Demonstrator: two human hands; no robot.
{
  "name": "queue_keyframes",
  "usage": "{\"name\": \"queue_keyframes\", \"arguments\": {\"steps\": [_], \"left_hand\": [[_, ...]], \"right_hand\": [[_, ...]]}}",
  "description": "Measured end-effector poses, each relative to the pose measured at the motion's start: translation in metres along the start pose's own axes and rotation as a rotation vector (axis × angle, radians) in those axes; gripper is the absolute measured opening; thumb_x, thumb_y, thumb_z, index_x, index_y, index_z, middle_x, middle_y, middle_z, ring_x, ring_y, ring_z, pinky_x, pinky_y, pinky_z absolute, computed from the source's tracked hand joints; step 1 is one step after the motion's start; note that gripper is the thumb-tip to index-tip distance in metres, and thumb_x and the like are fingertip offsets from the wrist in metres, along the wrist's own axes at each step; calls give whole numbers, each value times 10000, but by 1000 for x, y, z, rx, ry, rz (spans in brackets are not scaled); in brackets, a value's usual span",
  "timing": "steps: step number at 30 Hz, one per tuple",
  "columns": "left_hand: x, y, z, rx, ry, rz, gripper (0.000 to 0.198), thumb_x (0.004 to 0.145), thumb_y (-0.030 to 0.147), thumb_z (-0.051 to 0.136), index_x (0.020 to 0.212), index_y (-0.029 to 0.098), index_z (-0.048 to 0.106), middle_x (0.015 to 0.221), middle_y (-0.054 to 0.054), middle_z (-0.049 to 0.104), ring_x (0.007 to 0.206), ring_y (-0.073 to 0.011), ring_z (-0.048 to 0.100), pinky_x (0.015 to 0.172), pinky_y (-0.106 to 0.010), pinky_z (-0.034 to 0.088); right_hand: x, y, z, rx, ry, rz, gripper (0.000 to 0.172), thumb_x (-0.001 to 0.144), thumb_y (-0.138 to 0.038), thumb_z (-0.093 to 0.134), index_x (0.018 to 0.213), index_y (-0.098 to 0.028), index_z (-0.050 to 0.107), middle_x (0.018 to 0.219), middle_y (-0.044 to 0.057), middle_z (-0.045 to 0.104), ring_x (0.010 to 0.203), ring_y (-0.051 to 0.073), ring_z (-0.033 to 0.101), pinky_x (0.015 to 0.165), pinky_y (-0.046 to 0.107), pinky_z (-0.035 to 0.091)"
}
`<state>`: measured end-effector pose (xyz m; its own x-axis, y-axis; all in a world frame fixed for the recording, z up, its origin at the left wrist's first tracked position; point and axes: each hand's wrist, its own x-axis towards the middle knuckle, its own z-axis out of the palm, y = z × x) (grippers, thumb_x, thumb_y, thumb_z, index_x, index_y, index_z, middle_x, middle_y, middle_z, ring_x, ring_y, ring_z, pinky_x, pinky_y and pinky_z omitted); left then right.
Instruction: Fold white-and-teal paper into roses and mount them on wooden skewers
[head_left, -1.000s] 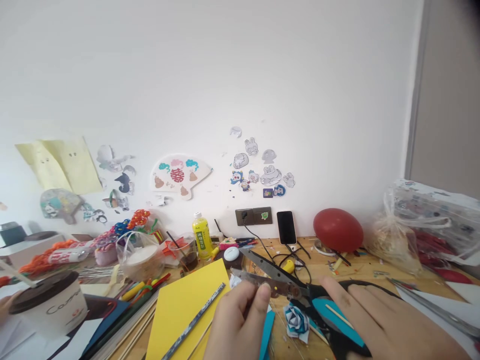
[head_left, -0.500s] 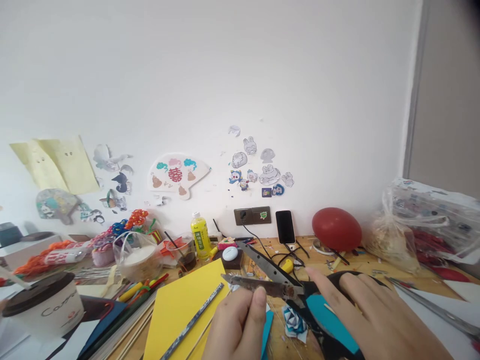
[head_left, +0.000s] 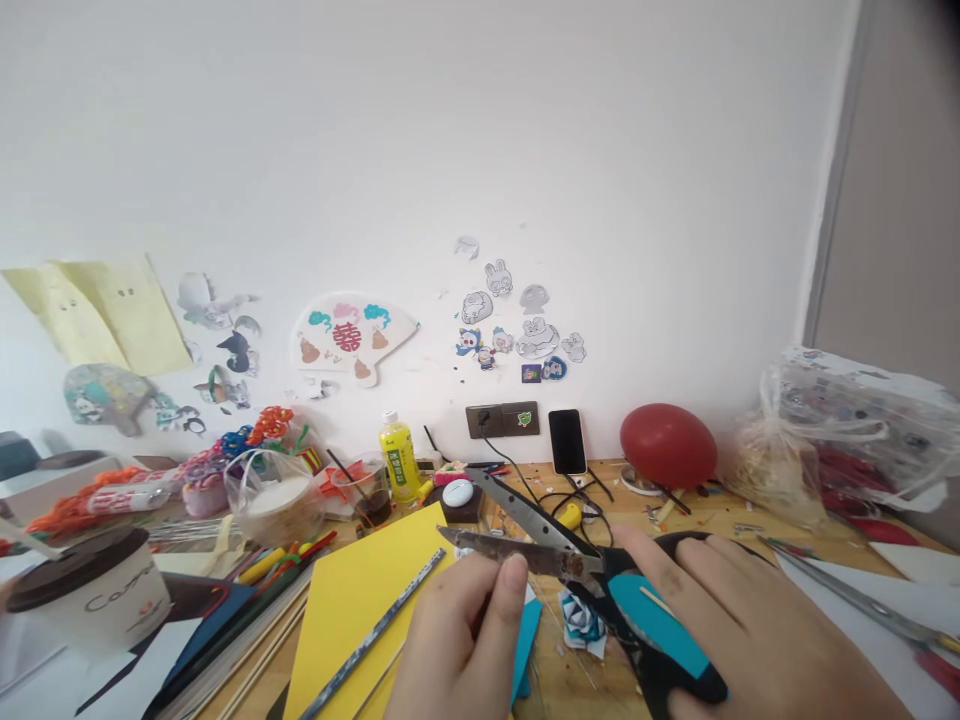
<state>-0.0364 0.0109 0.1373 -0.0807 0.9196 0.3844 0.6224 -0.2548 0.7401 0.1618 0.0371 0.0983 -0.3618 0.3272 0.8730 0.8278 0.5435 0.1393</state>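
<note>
My right hand is wrapped round the black handles of the scissors, whose blades stand apart and point left. My left hand is closed, thumb against curled fingers, right beside the lower blade. Whatever it pinches, if anything, is hidden. Below the scissors lie a blue-and-white folded paper piece and blue paper, seen partly through the handle. Left of my left hand a yellow sheet rests on the table with a dark patterned stick across it.
A paper cup and thin wooden sticks are at the left. Toward the wall stand a yellow drink bottle, a phone and a red balloon. Another pair of scissors lies at the right on white paper.
The view has shifted slightly, so the wall and table items sit a little higher and further left. Both hands keep nearly the same pose, and the scissor blades stay apart.
</note>
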Motion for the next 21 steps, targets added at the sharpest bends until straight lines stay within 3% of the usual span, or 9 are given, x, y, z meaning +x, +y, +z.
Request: {"name": "queue_keyframes", "arguments": {"steps": [6, 10, 13, 17, 21], "left_hand": [[5, -3, 1, -68, -26, -55, 495, 813, 602, 386, 510, 216, 324, 527, 53, 303, 505, -120, 319, 467, -231, 258], [7, 3, 1, -217, -60, -132, 530, 770, 668, 430, 606, 184, 572, 484, 71, 275, 458, -108, 266, 423, -228, 211], [6, 4, 0, -313, -18, -134, 526, 749, 660, 488, 676, 171, 666, 487, 63, 319, 476, -109, 320, 449, -217, 283], [2, 4, 0, -415, 114, -177, 500, 714, 642, 558, 804, 176, 717, 592, 9, 510, 586, -140, 476, 551, -228, 418], [0, 6, 0, -421, 83, -175, 468, 723, 597, 579, 867, 168, 701, 685, -27, 592, 651, -164, 524, 529, -222, 419]], "right_hand": [[-1, 2, -3, -102, 22, -66, 459, 747, -146, 374, 1172, -130, 547, 737, 51, 600, 673, 196, 547, 588, 302, 415], [-2, 7, -2, -119, 0, -154, 391, 808, -80, 361, 1153, -89, 544, 685, 25, 610, 588, 140, 544, 551, 255, 412], [-2, 14, -2, -149, -31, -150, 385, 855, -106, 344, 1195, -100, 526, 728, 36, 633, 628, 145, 571, 563, 254, 422], [0, 18, -4, -157, -31, -35, 432, 846, -205, 380, 1258, -157, 500, 844, 64, 625, 744, 198, 584, 604, 296, 439], [2, 14, -6, -154, -27, 41, 528, 782, -257, 469, 1298, -145, 471, 891, 94, 582, 804, 249, 559, 664, 359, 445]]}}
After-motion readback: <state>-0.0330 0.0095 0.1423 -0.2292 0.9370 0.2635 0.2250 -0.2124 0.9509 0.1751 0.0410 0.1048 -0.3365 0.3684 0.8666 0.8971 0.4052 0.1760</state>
